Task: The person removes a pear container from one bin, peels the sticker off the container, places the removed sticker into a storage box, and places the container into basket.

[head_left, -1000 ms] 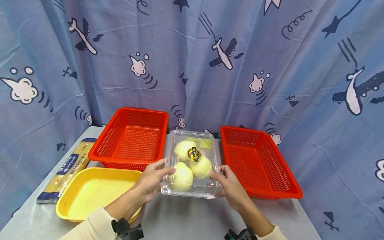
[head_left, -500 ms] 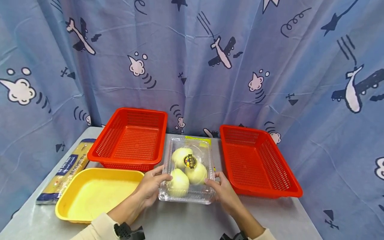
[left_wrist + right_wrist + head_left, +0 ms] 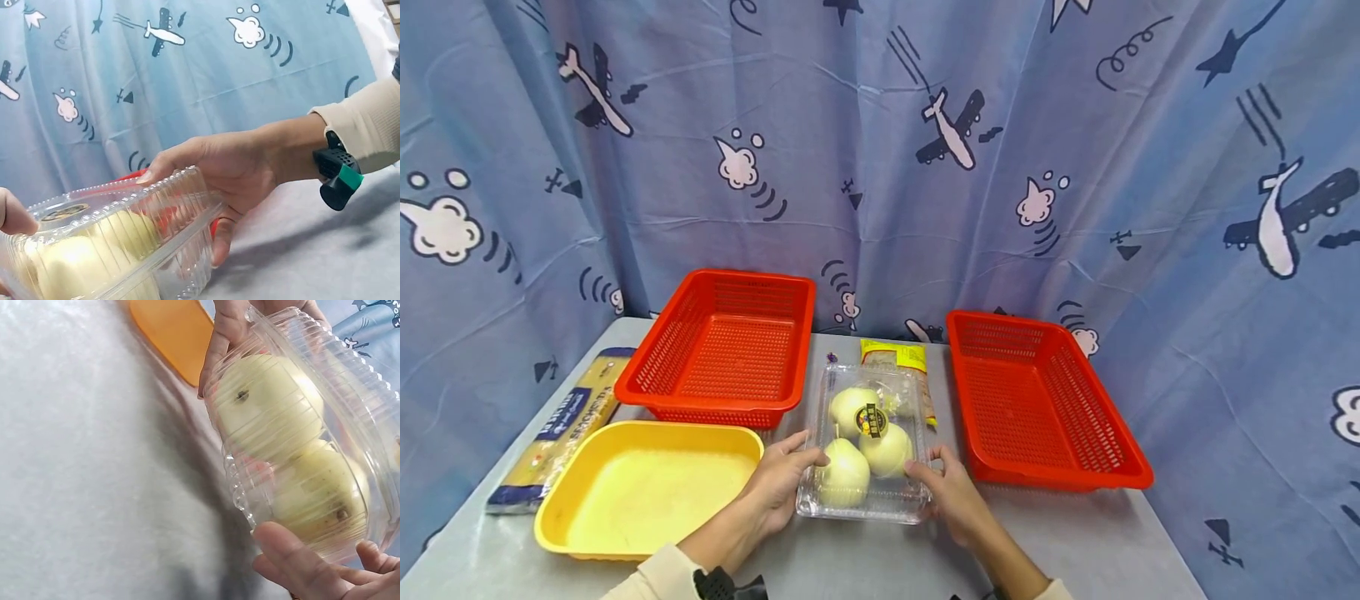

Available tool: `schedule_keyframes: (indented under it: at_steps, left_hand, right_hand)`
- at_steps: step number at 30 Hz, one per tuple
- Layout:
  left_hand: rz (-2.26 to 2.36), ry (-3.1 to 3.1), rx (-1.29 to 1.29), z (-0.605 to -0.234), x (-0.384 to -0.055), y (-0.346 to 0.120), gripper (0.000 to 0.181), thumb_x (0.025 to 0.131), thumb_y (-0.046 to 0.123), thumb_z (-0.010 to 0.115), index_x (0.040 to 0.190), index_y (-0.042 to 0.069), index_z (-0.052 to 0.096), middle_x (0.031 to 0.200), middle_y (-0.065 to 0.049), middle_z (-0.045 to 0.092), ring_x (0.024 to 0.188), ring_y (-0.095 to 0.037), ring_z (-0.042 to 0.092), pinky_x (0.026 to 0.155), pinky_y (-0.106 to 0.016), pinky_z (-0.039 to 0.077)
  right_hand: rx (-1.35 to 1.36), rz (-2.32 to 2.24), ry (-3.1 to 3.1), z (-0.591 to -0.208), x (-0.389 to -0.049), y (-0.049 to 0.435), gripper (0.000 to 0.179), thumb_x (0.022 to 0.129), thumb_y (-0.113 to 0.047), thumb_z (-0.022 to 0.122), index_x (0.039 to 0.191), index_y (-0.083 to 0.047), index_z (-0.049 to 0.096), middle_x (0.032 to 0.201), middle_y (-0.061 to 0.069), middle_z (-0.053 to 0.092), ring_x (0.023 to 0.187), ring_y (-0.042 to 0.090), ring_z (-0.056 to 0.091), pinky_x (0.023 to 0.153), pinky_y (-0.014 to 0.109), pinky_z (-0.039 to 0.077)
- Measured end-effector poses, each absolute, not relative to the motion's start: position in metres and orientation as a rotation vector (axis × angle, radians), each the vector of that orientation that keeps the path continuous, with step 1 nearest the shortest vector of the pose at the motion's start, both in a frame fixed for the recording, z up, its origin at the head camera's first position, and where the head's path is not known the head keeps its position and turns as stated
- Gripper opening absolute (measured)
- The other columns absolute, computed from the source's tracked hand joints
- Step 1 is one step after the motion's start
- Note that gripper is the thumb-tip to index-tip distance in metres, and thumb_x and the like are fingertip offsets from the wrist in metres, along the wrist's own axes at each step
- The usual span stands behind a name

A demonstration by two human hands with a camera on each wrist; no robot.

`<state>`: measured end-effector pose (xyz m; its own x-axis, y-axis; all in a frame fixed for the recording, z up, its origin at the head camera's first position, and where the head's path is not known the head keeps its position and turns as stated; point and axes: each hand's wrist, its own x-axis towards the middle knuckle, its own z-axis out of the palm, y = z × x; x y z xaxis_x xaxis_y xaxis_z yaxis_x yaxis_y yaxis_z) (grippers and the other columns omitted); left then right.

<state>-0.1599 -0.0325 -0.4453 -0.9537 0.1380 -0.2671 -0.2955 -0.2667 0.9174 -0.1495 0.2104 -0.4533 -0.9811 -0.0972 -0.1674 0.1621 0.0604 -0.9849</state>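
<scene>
A clear plastic clamshell box [image 3: 880,500] with three pale yellow-green pears [image 3: 842,473] is held between both hands in the middle of the head view. On its lid is a round black sticker [image 3: 871,421]. My left hand [image 3: 778,479] grips the left side, thumb over the lid's edge. The right side is gripped by my right hand [image 3: 955,496] in the same way, its lower fingers curled under the rim in the left wrist view. Both wrist views show the box raised off the table and tilted, pears [image 3: 269,406] seen through its ribbed wall.
Behind the box lies a yellow-topped packet [image 3: 895,353], partly covered by it. A red basket [image 3: 715,407] stands back left and another red basket [image 3: 1052,477] at right. A yellow basin [image 3: 647,427] sits front left, beside a long pasta packet [image 3: 561,417]. A patterned curtain [image 3: 880,208] hangs behind.
Both hands have drawn the box towards me and slightly left, lower in the head view. The yellow-topped packet behind it has come into sight.
</scene>
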Motion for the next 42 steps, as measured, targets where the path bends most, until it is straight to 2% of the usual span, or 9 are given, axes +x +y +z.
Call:
schedule_keyframes:
  at_steps: [8,13,17,22,26,30,35,38,42]
  left_hand:
    - [2.284,1.728,-0.221,-0.457,-0.156,-0.032,0.082,0.075,0.000,0.059,0.147,-0.012,0.022,0.153,-0.032,0.005,0.138,-0.050,0.000,0.107,-0.063,0.001]
    - [2.270,1.701,-0.209,-0.463,-0.153,-0.030,0.083,0.076,0.001,0.059,0.148,-0.010,0.019,0.150,-0.037,0.007,0.136,-0.051,0.010,0.107,-0.063,0.011]
    - [2.249,1.681,-0.186,-0.466,-0.153,-0.030,0.085,0.076,0.000,0.060,0.149,-0.009,0.017,0.146,-0.041,0.011,0.134,-0.052,0.017,0.105,-0.065,0.016]
    - [2.185,1.782,-0.177,-0.468,-0.153,-0.034,0.086,0.074,0.000,0.066,0.147,-0.010,0.022,0.142,-0.041,0.020,0.132,-0.052,0.022,0.104,-0.065,0.019]
    - [2.118,1.855,-0.125,-0.470,-0.153,-0.037,0.088,0.072,-0.002,0.068,0.146,-0.014,0.021,0.136,-0.039,0.030,0.124,-0.047,0.035,0.099,-0.059,0.035]
    - [2.097,1.877,-0.077,-0.470,-0.153,-0.039,0.090,0.072,-0.004,0.069,0.145,-0.016,0.018,0.131,-0.037,0.037,0.117,-0.040,0.041,0.094,-0.051,0.043]
    - [2.120,1.846,-0.073,-0.473,-0.152,-0.040,0.089,0.073,-0.004,0.068,0.146,-0.015,0.017,0.126,-0.035,0.038,0.107,-0.037,0.046,0.084,-0.045,0.050]
    - [2.138,1.823,-0.088,-0.476,-0.151,-0.039,0.090,0.073,-0.004,0.068,0.146,-0.013,0.018,0.122,-0.032,0.036,0.101,-0.035,0.047,0.076,-0.041,0.052]
    - [2.145,1.811,-0.100,-0.479,-0.150,-0.038,0.090,0.073,-0.003,0.068,0.147,-0.011,0.018,0.122,-0.031,0.035,0.099,-0.034,0.046,0.074,-0.041,0.052]
  right_hand:
    - [0.066,-2.034,2.093,-0.463,-0.144,0.210,0.036,0.090,-0.018,0.065,0.102,-0.003,0.036,0.087,0.016,0.060,0.063,0.021,0.060,0.040,0.026,0.043]
    - [0.081,-2.028,2.126,-0.468,-0.141,0.210,0.033,0.089,-0.020,0.066,0.095,-0.004,0.037,0.084,0.009,0.053,0.062,0.018,0.056,0.040,0.027,0.045]
    - [0.116,-2.028,2.140,-0.469,-0.141,0.209,0.033,0.089,-0.021,0.066,0.093,-0.005,0.037,0.083,0.009,0.052,0.066,0.018,0.055,0.045,0.034,0.051]
    - [0.158,-2.016,2.159,-0.471,-0.140,0.208,0.034,0.088,-0.021,0.068,0.093,-0.005,0.038,0.085,0.010,0.049,0.069,0.019,0.053,0.049,0.043,0.055]
    - [0.173,-2.005,2.168,-0.472,-0.139,0.208,0.034,0.088,-0.021,0.069,0.094,-0.004,0.040,0.085,0.010,0.048,0.069,0.019,0.051,0.050,0.045,0.055]
    - [0.162,-1.987,2.179,-0.473,-0.140,0.206,0.034,0.089,-0.022,0.068,0.097,-0.002,0.041,0.087,0.011,0.049,0.070,0.020,0.053,0.050,0.044,0.055]
    - [0.151,-1.949,2.217,-0.471,-0.139,0.207,0.036,0.090,-0.022,0.068,0.102,0.001,0.044,0.093,0.013,0.049,0.074,0.021,0.053,0.052,0.043,0.055]
    - [0.163,-1.854,2.345,-0.465,-0.137,0.209,0.043,0.089,-0.024,0.069,0.112,0.006,0.047,0.097,0.015,0.051,0.079,0.022,0.053,0.056,0.041,0.055]
    - [0.174,-1.735,2.519,-0.448,-0.137,0.213,0.058,0.088,-0.025,0.071,0.128,0.008,0.046,0.107,0.021,0.053,0.087,0.027,0.058,0.067,0.041,0.056]
